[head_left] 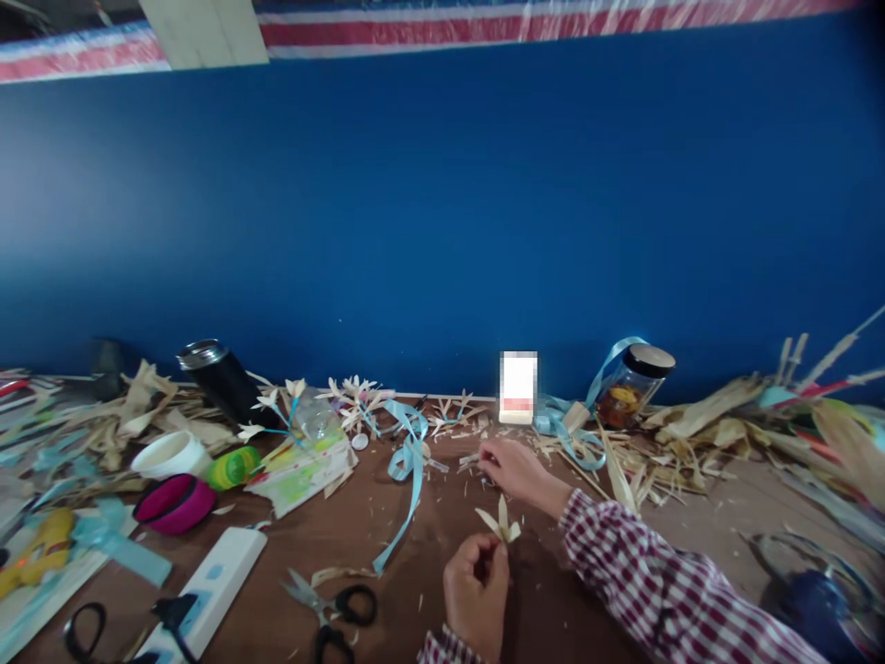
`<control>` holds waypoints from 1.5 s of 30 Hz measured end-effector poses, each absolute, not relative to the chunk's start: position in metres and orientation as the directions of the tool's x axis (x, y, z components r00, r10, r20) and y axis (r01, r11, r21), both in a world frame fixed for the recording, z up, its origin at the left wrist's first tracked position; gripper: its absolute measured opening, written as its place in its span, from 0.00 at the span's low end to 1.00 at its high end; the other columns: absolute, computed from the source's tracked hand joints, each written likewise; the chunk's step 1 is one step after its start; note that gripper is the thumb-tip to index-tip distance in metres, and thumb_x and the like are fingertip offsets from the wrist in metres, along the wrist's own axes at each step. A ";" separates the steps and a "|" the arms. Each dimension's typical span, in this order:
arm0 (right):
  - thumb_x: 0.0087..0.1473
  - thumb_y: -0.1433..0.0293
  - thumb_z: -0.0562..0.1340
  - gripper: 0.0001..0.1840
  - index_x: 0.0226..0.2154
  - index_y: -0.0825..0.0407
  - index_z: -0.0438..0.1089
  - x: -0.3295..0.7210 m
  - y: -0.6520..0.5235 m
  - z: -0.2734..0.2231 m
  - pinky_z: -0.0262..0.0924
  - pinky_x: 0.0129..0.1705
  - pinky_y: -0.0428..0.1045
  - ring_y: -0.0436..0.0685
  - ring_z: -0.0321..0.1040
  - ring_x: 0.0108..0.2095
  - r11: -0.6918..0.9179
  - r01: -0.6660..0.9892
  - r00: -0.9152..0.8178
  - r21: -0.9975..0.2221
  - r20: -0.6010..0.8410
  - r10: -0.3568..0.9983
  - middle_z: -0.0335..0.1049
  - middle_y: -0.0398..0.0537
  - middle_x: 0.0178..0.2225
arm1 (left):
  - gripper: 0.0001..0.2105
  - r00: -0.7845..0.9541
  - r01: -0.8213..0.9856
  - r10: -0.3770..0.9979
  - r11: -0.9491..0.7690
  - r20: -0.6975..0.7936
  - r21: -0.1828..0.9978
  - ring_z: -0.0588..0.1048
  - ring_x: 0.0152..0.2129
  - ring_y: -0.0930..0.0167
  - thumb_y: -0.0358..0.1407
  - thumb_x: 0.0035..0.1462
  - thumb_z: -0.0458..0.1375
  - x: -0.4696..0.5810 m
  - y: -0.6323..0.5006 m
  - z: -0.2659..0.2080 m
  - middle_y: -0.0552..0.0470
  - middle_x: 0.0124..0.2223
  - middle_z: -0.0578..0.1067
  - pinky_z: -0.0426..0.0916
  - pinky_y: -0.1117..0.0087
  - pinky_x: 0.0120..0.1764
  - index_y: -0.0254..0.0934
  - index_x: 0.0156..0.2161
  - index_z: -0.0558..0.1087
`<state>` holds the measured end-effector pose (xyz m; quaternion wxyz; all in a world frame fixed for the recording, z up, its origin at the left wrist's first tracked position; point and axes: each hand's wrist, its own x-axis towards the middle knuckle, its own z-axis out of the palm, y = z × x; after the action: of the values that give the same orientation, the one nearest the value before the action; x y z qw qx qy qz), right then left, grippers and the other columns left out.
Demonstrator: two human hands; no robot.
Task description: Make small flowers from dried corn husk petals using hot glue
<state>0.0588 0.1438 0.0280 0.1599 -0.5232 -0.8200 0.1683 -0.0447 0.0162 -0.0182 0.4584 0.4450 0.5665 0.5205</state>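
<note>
My left hand (476,590) is closed, pinching the base of a small pale flower (503,526) made of dried husk petals. The petals spread upward above the thumb and forefinger. Farther forward, my right hand (517,475) reaches low over the table with its fingers curled down and together. Its fingertips are at some thin clear strips (468,460) on the tabletop; whatever is between them is too small to make out. Left of both hands lies a curled light blue ribbon (413,461). Black-handled scissors (328,609) rest with blades parted nearer me.
Several finished husk flowers (359,401) lie toward the back. A white power strip (214,590), a magenta cup-like item (174,503) and a black flask (225,383) stand left. At right are a lidded glass jar (626,392) and dried husks (719,420). A blue panel (415,203) closes the back.
</note>
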 end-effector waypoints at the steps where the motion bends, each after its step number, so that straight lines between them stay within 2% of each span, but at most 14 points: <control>1: 0.51 0.72 0.56 0.05 0.28 0.52 0.68 0.064 0.141 0.034 0.53 0.31 0.45 0.52 0.66 0.29 0.394 0.799 -0.391 -0.455 0.104 0.914 0.71 0.44 0.27 | 0.10 -0.184 0.007 0.980 0.073 -0.071 0.997 0.65 0.15 0.75 0.40 0.49 0.56 -0.044 0.016 -0.018 0.54 0.19 0.68 0.61 0.77 0.19 0.33 0.26 0.71; 4: 0.53 0.72 0.55 0.06 0.31 0.52 0.67 0.085 0.127 0.053 0.55 0.31 0.45 0.52 0.66 0.29 0.390 0.780 -0.363 -0.489 0.153 0.919 0.71 0.43 0.27 | 0.10 -0.174 -0.018 0.981 0.079 -0.081 0.997 0.64 0.14 0.76 0.40 0.49 0.56 -0.044 0.015 -0.017 0.55 0.19 0.67 0.61 0.77 0.18 0.33 0.26 0.71; 7: 0.54 0.71 0.54 0.10 0.40 0.50 0.66 0.108 0.100 0.068 0.57 0.33 0.45 0.52 0.67 0.29 0.349 0.736 -0.283 -0.580 0.204 0.937 0.71 0.43 0.28 | 0.10 -0.165 -0.035 0.982 0.083 -0.088 0.996 0.65 0.14 0.76 0.39 0.49 0.56 -0.043 0.015 -0.016 0.54 0.20 0.69 0.61 0.77 0.18 0.32 0.27 0.71; 10: 0.54 0.69 0.54 0.08 0.36 0.48 0.68 0.122 0.064 0.073 0.57 0.30 0.45 0.52 0.67 0.28 0.287 0.677 -0.210 -0.678 0.196 0.958 0.72 0.43 0.29 | 0.10 -0.167 -0.055 0.983 0.073 -0.081 0.996 0.66 0.14 0.76 0.39 0.49 0.57 -0.042 0.016 -0.017 0.52 0.22 0.71 0.62 0.77 0.18 0.32 0.27 0.71; 14: 0.55 0.70 0.54 0.07 0.32 0.49 0.68 0.121 0.025 0.065 0.57 0.30 0.45 0.53 0.66 0.29 0.284 0.605 -0.216 -0.744 0.190 0.958 0.69 0.44 0.30 | 0.10 -0.173 -0.056 0.982 0.068 -0.077 0.996 0.64 0.13 0.77 0.39 0.48 0.58 -0.042 0.016 -0.020 0.55 0.19 0.68 0.60 0.78 0.17 0.32 0.26 0.70; 19: 0.53 0.71 0.56 0.07 0.26 0.51 0.68 0.111 0.010 0.046 0.56 0.29 0.45 0.52 0.64 0.27 0.302 0.546 -0.229 -0.781 0.208 0.951 0.66 0.44 0.26 | 0.10 -0.125 0.045 0.992 0.014 -0.009 0.999 0.66 0.15 0.76 0.38 0.50 0.57 -0.044 0.016 -0.020 0.54 0.20 0.70 0.61 0.78 0.18 0.32 0.27 0.71; 24: 0.53 0.74 0.55 0.06 0.28 0.51 0.67 0.108 0.009 0.025 0.56 0.31 0.44 0.51 0.65 0.29 0.309 0.522 -0.195 -0.795 0.242 0.950 0.68 0.43 0.27 | 0.09 -0.135 0.119 0.991 0.010 0.006 0.993 0.68 0.15 0.75 0.38 0.49 0.57 -0.044 0.014 -0.015 0.53 0.19 0.71 0.63 0.77 0.19 0.32 0.26 0.72; 27: 0.53 0.74 0.54 0.06 0.29 0.51 0.67 0.106 0.007 0.012 0.55 0.29 0.44 0.51 0.65 0.26 0.302 0.557 -0.188 -0.774 0.237 0.953 0.68 0.43 0.26 | 0.09 -0.098 0.078 0.995 0.042 -0.035 0.996 0.71 0.19 0.72 0.38 0.48 0.58 -0.041 0.011 -0.014 0.51 0.24 0.74 0.68 0.74 0.22 0.33 0.28 0.73; 32: 0.53 0.73 0.55 0.05 0.29 0.51 0.66 0.103 0.004 0.000 0.54 0.27 0.43 0.50 0.64 0.24 0.288 0.592 -0.160 -0.752 0.241 0.957 0.68 0.42 0.24 | 0.09 -0.053 0.061 0.998 0.035 -0.032 0.998 0.71 0.18 0.72 0.37 0.48 0.58 -0.036 0.006 -0.014 0.52 0.23 0.74 0.69 0.74 0.23 0.32 0.28 0.73; 36: 0.52 0.73 0.56 0.04 0.29 0.52 0.66 0.101 0.003 0.000 0.57 0.30 0.44 0.51 0.66 0.27 0.251 0.476 -0.118 -0.843 0.222 0.968 0.70 0.43 0.26 | 0.09 -0.063 0.098 0.998 0.027 -0.021 0.995 0.72 0.17 0.73 0.38 0.48 0.58 -0.034 0.006 -0.014 0.52 0.22 0.74 0.68 0.75 0.21 0.32 0.29 0.74; 41: 0.50 0.74 0.57 0.03 0.31 0.53 0.66 0.098 0.004 0.004 0.61 0.32 0.44 0.52 0.68 0.29 0.159 0.299 -0.106 -0.941 0.133 0.985 0.71 0.45 0.29 | 0.09 -0.078 0.042 0.996 0.052 -0.048 0.998 0.74 0.18 0.71 0.38 0.46 0.60 -0.034 0.007 -0.011 0.51 0.23 0.76 0.70 0.74 0.22 0.32 0.29 0.74; 45: 0.49 0.73 0.58 0.03 0.31 0.52 0.63 0.100 0.005 0.005 0.61 0.29 0.44 0.51 0.67 0.27 0.121 0.297 -0.042 -0.947 0.113 0.993 0.69 0.43 0.27 | 0.10 -0.116 0.022 0.992 0.054 -0.051 0.998 0.74 0.17 0.71 0.39 0.45 0.60 -0.033 0.007 -0.013 0.51 0.23 0.76 0.71 0.74 0.21 0.32 0.28 0.74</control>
<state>0.0995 0.0048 0.0045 0.4411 -0.5332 -0.6048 0.3941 -0.0332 0.0066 -0.0126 0.4769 0.4632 0.5475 0.5082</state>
